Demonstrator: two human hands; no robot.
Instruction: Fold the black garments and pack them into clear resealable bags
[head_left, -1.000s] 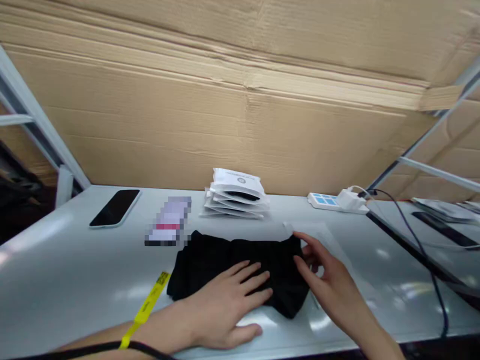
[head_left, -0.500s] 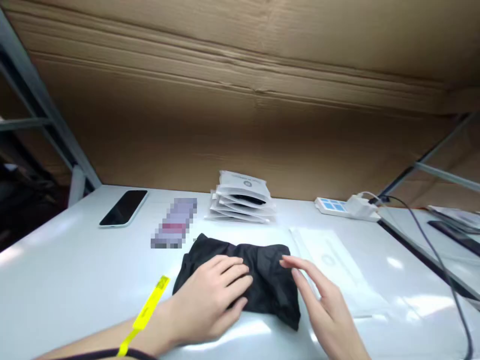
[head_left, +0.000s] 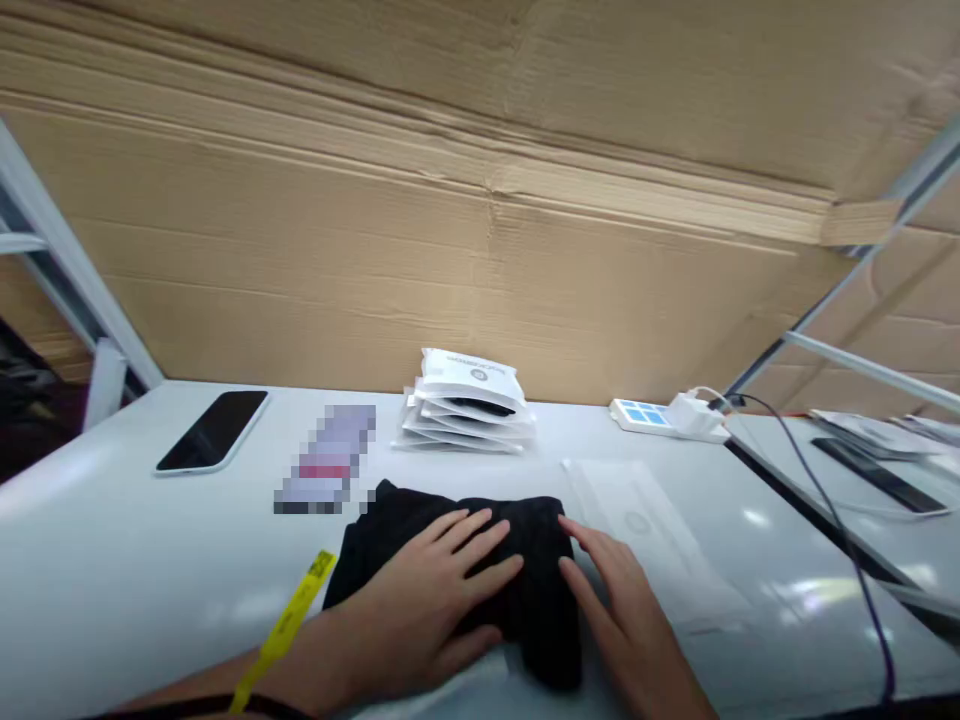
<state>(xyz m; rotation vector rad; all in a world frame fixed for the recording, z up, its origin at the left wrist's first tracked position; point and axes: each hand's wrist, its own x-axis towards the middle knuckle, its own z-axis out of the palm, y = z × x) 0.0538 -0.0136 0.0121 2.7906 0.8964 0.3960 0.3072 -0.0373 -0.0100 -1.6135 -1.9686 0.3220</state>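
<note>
A folded black cloth garment lies on the white table in front of me. My left hand rests palm down across its middle, fingers spread. At the garment's right edge is my right hand, thumb and fingers apart, the fingertips at the fabric. Just right of it a flat, translucent white plastic bag with a round mark lies on the table. Behind the garment stands a stack of similar white bags, with something dark inside one. A yellow tag band circles my left wrist.
A phone lies at the back left, beside a blurred-out purple item. At the back right is a power strip with a white plug and a dark cable. Cardboard walls the back; metal posts stand at both sides.
The view has shifted slightly. My left fingers have spread wider over the garment, and my right hand has come closer against its right edge, which now hangs lower toward me.
</note>
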